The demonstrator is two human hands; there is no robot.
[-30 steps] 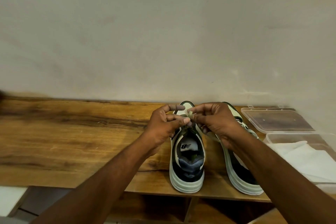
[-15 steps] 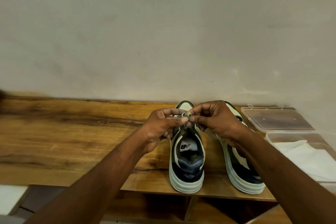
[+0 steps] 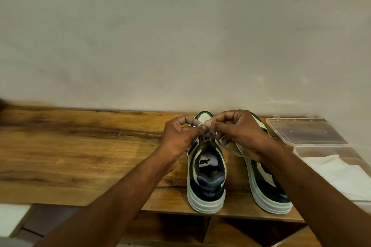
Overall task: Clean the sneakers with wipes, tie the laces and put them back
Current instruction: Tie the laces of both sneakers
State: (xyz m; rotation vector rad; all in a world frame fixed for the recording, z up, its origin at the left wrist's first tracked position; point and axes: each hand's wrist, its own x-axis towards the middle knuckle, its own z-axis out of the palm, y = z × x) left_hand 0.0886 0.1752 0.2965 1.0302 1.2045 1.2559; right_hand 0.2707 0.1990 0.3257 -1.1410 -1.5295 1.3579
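Both hands pinch the lace (image 3: 230, 149) of the left sneaker (image 3: 206, 176) above its tongue. Left hand (image 3: 180, 138): thumb and forefinger curl together on a pale strand at about 12 o'clock of the shoe opening; remaining fingers fold under the palm. Right hand (image 3: 239, 132): thumb and forefinger clamp the same lace directly beside the left fingertips, the 2 pinches touching or nearly so. Lower fingers of the right hand curl over a second strand, which runs slack from the eyelets toward 4 o'clock and passes under the right wrist. Whether a knot has formed between the fingertips cannot be told; the spot is small and partly covered.

Left sneaker stands upright on the wooden shelf top (image 3: 80, 156), heel toward the camera, toe toward the wall (image 3: 180, 36) at 12 o'clock. Cream and dark panels, white sole, logo visible on the insole.

Right sneaker (image 3: 269, 190) stands just beside it at 3 o'clock, same orientation, its forepart hidden by the right hand and forearm.

At 3 o'clock of the pair, near but apart: 1 clear plastic box (image 3: 357, 152) holding white wipes (image 3: 339, 174), with its clear lid (image 3: 301, 132) lying flat behind it at 12 o'clock.

Below the shelf top, open compartments are visible at 6 o'clock.
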